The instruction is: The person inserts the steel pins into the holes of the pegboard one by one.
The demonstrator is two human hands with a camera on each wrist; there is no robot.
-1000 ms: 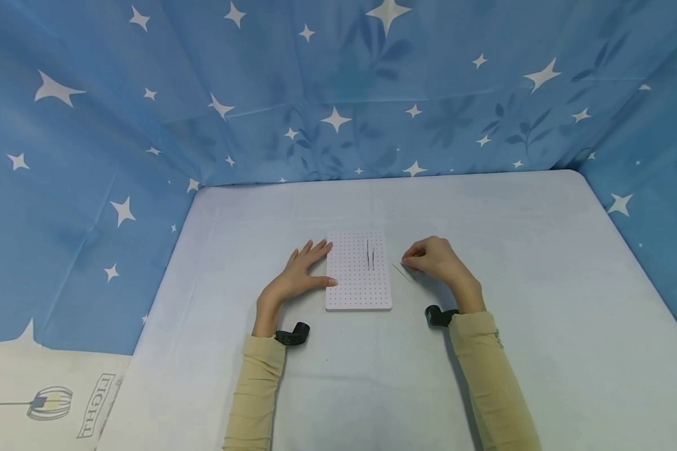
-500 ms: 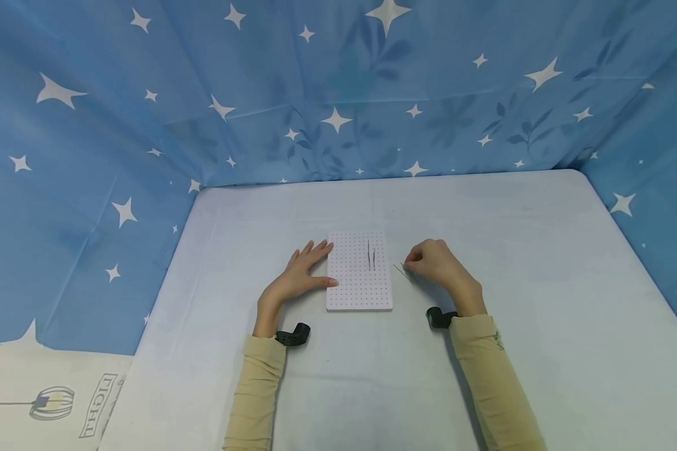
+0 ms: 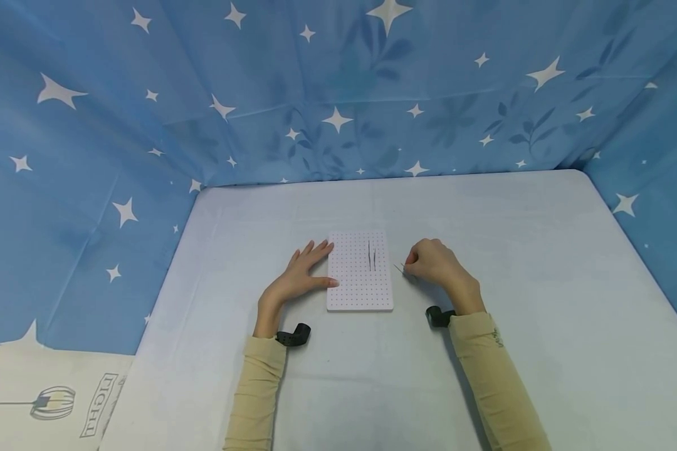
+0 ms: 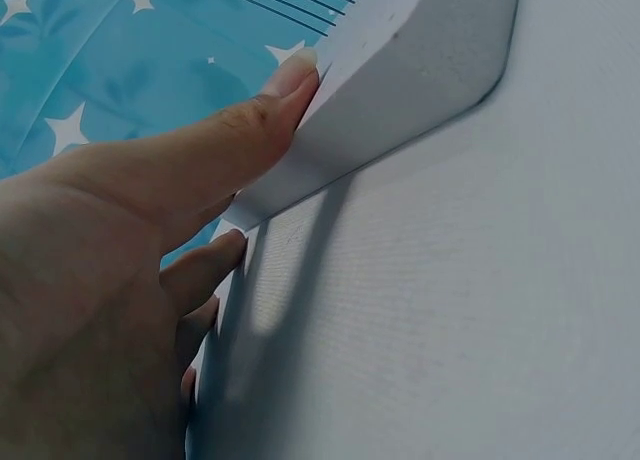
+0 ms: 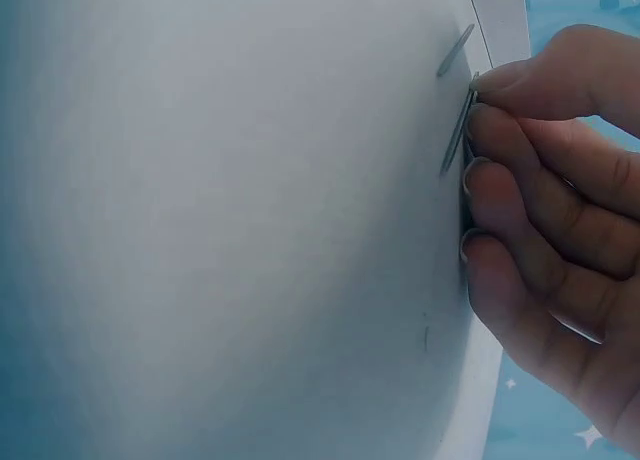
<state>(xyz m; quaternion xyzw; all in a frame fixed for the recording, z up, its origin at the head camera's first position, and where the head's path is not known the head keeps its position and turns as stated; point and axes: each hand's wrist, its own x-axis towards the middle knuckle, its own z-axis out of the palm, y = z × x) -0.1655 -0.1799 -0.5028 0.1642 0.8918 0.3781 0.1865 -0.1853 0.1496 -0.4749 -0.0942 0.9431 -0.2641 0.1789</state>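
Note:
A white pegboard (image 3: 350, 275) with rows of small holes lies on the table. Several thin dark pins (image 4: 290, 8) stand up from it in the left wrist view; the head view shows dark upright lines on its right half. My left hand (image 3: 298, 275) is spread at the board's left side, thumb and fingertips touching its edge. To the right of the board, my right hand (image 3: 437, 262) pinches a thin metal pin (image 5: 457, 135) between thumb and index finger, low over the table. Another metal pin (image 5: 456, 50) lies close by. The held pin's upper end is hidden by the fingertips.
A white cloth covers the table (image 3: 513, 250). Blue star-patterned curtain (image 3: 316, 75) hangs behind and at both sides. A black wrist camera (image 3: 294, 335) sits on the left wrist, and another wrist camera (image 3: 437, 317) on the right.
My right hand has shifted very slightly, its fingers closing in over the pin by the board. The left hand and the board keep their places.

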